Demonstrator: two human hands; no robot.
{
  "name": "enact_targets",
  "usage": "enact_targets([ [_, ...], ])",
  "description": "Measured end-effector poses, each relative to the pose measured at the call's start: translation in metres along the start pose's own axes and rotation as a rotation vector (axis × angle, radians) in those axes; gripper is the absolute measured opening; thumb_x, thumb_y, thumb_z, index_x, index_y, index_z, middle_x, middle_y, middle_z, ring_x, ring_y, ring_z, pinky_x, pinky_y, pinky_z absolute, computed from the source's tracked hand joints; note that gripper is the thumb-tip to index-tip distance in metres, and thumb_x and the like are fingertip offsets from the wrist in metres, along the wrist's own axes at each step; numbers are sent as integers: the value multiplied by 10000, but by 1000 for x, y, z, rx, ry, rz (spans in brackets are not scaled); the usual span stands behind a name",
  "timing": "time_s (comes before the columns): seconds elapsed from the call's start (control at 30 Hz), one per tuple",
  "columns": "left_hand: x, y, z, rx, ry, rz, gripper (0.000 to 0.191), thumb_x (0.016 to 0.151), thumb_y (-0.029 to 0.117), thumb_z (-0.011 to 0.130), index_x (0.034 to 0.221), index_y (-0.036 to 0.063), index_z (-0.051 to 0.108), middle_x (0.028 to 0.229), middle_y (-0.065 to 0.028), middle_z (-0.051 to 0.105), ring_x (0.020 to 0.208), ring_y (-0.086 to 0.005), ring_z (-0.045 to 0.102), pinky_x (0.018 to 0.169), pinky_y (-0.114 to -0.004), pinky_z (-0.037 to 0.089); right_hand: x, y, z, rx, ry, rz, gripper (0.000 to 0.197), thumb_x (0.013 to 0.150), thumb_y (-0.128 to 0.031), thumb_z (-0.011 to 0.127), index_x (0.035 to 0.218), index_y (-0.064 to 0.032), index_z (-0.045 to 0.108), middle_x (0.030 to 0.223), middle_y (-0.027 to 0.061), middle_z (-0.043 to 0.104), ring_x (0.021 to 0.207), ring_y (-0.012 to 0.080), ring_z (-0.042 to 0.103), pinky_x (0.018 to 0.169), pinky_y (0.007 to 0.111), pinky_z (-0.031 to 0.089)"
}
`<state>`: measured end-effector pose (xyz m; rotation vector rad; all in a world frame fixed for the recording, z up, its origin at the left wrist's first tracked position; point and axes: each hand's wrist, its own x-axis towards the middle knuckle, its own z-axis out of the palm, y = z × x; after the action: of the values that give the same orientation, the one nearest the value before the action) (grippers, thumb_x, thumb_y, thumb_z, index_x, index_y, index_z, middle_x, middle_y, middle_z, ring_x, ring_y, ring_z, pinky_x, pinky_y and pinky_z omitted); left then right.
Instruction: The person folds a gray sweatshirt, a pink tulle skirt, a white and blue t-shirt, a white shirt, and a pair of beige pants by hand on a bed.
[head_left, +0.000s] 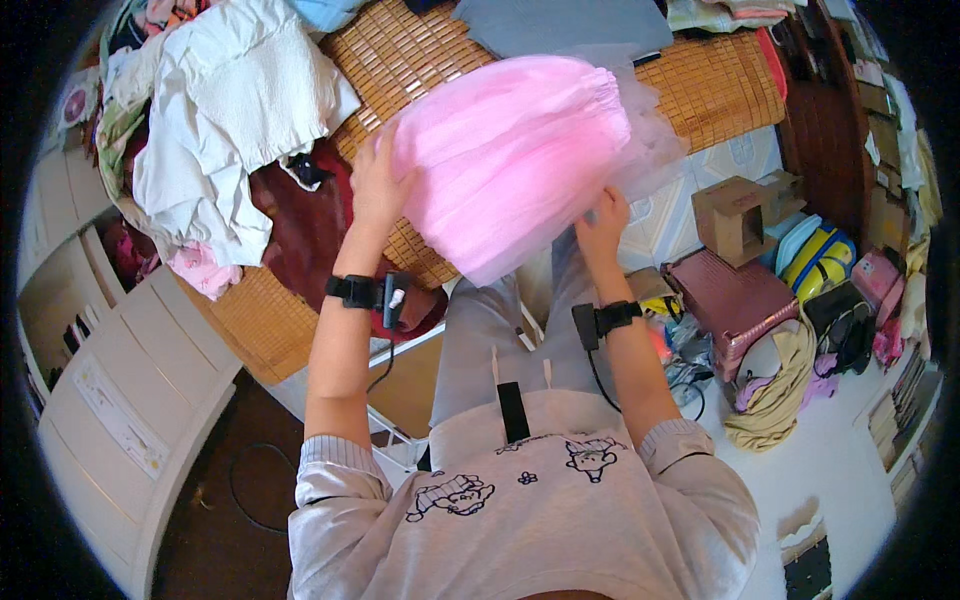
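Observation:
A pink tulle skirt (510, 157) with a gathered elastic waistband (611, 105) lies spread before me, partly over a bamboo mat. Sheer, pale tulle (656, 135) fans out past its right end. My left hand (379, 184) rests at the skirt's left edge, thumb over the fabric; whether it pinches the cloth is unclear. At the lower right edge, the bent fingers of my right hand (604, 217) meet the tulle, and the fingertips are partly hidden. Both wrists wear black straps with small cabled devices.
White garments (232, 112) are heaped on the left of the bamboo mat (405, 52), beside dark red cloth (307, 225). Folded grey fabric (562, 26) lies at the back. On the right floor are a cardboard box (727, 217), a maroon case (731, 300) and bags. A white cabinet (135, 420) stands left.

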<state>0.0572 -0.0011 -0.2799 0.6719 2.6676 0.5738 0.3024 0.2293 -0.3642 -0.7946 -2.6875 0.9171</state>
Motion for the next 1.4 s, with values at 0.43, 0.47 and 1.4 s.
enact_targets([
  [0.43, -10, -49, 62, -98, -243, -160, 816, 603, 308, 734, 1256, 33, 329, 1246, -221, 356, 1102, -296, 410, 903, -346, 365, -40, -87, 85, 808, -96, 863, 870, 659, -200, 721, 1278, 3, 144, 1245, 158, 288, 1125, 259, 339, 934, 344, 296],
  [0.47, -13, -52, 65, -313, -273, -158, 793, 619, 270, 722, 1260, 33, 321, 1214, -205, 404, 1079, -276, 438, 894, -340, 371, -40, -92, 89, 726, -45, 848, 846, 652, -182, 722, 1258, 33, 171, 1234, 165, 303, 1125, 265, 343, 941, 342, 293],
  [1.4, -198, -29, 72, -1576, -96, -942, 488, 752, 116, 609, 1173, -44, 423, 1122, -113, 509, 1012, -208, 487, 883, -317, 366, 19, -100, 66, 422, -635, -109, 524, 711, -54, 519, 1207, 14, 363, 1088, 166, 506, 999, 261, 494, 850, 341, 396],
])
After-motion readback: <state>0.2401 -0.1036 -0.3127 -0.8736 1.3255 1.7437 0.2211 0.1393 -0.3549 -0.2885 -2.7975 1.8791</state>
